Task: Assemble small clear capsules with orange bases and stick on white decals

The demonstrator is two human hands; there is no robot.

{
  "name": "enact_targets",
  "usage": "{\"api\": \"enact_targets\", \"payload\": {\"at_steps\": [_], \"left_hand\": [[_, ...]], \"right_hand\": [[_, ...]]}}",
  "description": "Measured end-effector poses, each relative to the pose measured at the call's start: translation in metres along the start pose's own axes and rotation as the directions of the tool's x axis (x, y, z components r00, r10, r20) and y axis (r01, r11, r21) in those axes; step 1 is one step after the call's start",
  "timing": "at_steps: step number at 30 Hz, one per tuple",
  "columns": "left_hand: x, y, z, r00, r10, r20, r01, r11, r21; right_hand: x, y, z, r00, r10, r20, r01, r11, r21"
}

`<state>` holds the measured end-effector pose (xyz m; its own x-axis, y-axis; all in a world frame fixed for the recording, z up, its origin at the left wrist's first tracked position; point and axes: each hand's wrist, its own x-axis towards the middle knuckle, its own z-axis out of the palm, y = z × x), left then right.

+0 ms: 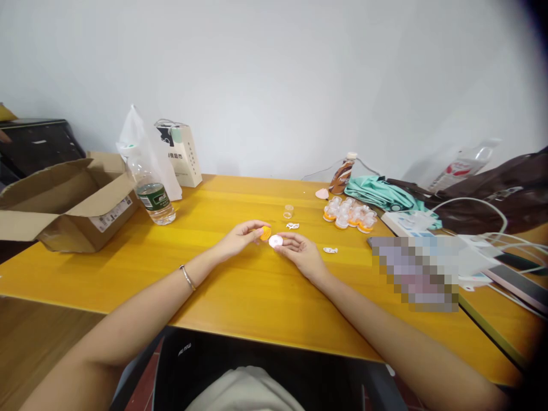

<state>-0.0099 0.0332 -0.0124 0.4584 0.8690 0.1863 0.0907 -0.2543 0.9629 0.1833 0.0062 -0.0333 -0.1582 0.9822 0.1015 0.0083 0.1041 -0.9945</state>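
A: Orange disc [266, 233] is sitting pinched in the left hand [240, 237] fingers [256, 226], just above the worktop [240, 297].

B: White disc?

A: White disc [275, 241] is resting at the right hand [302, 251] fingertips, fingers curling narrow round it. Discs are nearly touching.

B: Nearby?

A: Finished capsules [350, 214] are lying well beyond the right hand; water bottle [152, 191] is standing far left.

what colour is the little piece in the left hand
Orange piece, pinched in the left hand, head view.
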Motion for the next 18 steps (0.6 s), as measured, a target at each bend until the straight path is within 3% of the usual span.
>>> {"api": "enact_targets", "payload": {"at_steps": [18], "left_hand": [[-0.0029, -0.0025, 0.0031, 0.998, 0.066, 0.021, -0.067, 0.997, 0.030]], "right_hand": [[-0.0055, -0.0051, 0.0042, 0.998, 0.037, 0.056, -0.039, 0.999, 0.021]]}}
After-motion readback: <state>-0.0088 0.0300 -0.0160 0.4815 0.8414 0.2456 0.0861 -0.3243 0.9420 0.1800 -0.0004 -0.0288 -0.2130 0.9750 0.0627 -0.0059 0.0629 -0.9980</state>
